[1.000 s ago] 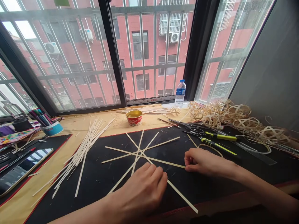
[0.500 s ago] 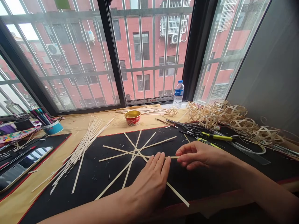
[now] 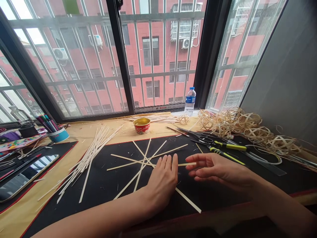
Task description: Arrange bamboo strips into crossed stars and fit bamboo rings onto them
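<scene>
Right hand [image 3: 215, 168] now off bamboo strip [image 3: 187, 164], left hand [image 3: 162, 181] flat on it

The left hand [image 3: 162, 181] lay on a star of crossed flat bamboo strips [image 3: 146, 162] on a black rectangular mat [image 3: 106, 185]; the right hand [image 3: 218, 170] was just right of it; a long pile of loose bamboo strips [image 3: 86, 162] lay left of both hands; round woven bamboo balls [image 3: 257, 132] lay beyond the right hand.
</scene>
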`<move>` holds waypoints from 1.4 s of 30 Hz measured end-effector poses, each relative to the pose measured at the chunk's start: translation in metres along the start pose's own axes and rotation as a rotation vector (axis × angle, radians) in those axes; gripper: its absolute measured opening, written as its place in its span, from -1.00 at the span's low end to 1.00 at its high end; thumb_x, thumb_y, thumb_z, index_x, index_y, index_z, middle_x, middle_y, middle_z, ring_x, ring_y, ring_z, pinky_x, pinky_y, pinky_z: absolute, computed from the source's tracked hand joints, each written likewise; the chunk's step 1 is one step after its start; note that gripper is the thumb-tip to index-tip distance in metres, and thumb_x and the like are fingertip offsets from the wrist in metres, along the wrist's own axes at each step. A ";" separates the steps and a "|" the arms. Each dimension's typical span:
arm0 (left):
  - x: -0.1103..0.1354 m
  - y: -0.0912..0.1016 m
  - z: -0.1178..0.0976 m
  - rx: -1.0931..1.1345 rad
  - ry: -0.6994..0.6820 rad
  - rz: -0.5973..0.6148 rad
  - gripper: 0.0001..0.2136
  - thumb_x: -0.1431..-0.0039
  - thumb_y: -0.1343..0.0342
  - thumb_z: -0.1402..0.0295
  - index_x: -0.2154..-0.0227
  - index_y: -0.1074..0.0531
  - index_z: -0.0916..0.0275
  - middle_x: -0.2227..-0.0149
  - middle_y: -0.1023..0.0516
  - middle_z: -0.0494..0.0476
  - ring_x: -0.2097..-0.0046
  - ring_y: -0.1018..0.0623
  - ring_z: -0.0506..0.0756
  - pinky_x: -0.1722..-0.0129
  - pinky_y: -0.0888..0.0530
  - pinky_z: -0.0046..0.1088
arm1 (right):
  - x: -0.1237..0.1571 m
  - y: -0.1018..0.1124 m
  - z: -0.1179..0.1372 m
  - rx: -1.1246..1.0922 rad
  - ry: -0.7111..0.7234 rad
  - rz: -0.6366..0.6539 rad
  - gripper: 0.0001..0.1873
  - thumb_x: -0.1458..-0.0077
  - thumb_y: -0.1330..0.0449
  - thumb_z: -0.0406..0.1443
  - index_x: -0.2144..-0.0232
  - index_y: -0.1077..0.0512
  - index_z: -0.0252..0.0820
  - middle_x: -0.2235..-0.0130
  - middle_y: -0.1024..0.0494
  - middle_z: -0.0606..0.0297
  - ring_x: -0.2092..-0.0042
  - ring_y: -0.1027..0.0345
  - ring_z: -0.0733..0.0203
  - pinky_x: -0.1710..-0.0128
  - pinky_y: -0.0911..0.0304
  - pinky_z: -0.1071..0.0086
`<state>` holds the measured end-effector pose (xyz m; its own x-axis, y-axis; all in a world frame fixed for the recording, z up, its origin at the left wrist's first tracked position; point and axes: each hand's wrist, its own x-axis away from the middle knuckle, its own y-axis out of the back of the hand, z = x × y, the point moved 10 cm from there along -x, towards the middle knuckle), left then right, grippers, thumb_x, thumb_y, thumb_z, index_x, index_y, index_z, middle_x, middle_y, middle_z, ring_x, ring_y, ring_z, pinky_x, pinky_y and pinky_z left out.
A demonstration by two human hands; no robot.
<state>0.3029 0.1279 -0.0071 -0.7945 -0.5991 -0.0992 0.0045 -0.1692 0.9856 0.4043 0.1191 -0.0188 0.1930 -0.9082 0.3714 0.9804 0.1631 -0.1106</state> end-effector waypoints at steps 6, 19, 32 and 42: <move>0.001 -0.004 0.005 -0.011 0.116 0.117 -0.43 -0.10 0.02 0.64 -0.20 -0.05 0.69 -0.20 -0.09 0.82 -0.25 -0.15 0.48 -0.15 -0.24 0.08 | 0.003 0.001 -0.001 0.011 -0.002 -0.027 -0.32 0.30 -0.41 -0.35 0.06 -0.31 -0.27 0.09 -0.54 0.05 0.11 -0.48 0.10 0.11 -0.42 0.31; 0.048 0.025 0.113 0.250 0.153 0.065 -0.75 -0.30 0.08 0.46 0.01 -0.35 0.30 -0.11 -0.41 0.31 -0.17 -0.38 0.25 -0.23 -0.15 0.02 | -0.030 0.038 0.059 0.461 0.153 -0.249 -0.91 0.05 -0.31 -0.43 0.39 -0.50 -0.32 0.50 -0.54 0.24 0.47 -0.43 0.27 0.44 -0.37 0.45; 0.039 0.005 0.088 0.293 -0.038 -0.026 -0.75 -0.24 0.04 0.56 0.06 -0.38 0.27 -0.02 -0.47 0.27 -0.09 -0.43 0.22 -0.07 -0.42 -0.18 | -0.151 0.041 0.053 0.071 0.044 -0.387 -0.76 -0.20 -0.16 -0.31 0.10 -0.39 -0.34 0.14 -0.51 0.12 0.19 -0.46 0.18 0.21 -0.42 0.25; 0.040 -0.008 0.141 0.759 0.152 -0.094 -0.52 -0.22 0.10 0.50 -0.21 -0.15 0.23 -0.12 -0.42 0.24 -0.09 -0.46 0.14 -0.13 -0.37 -0.20 | -0.166 0.029 0.053 0.684 0.282 -0.464 -0.81 0.02 -0.23 -0.47 0.29 -0.52 -0.24 0.24 -0.57 0.15 0.24 -0.47 0.14 0.12 -0.34 0.27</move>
<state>0.1854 0.2158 -0.0001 -0.6787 -0.7189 -0.1504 -0.5188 0.3244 0.7910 0.4032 0.2952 -0.0348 -0.1596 -0.9871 -0.0102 0.7838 -0.1330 0.6066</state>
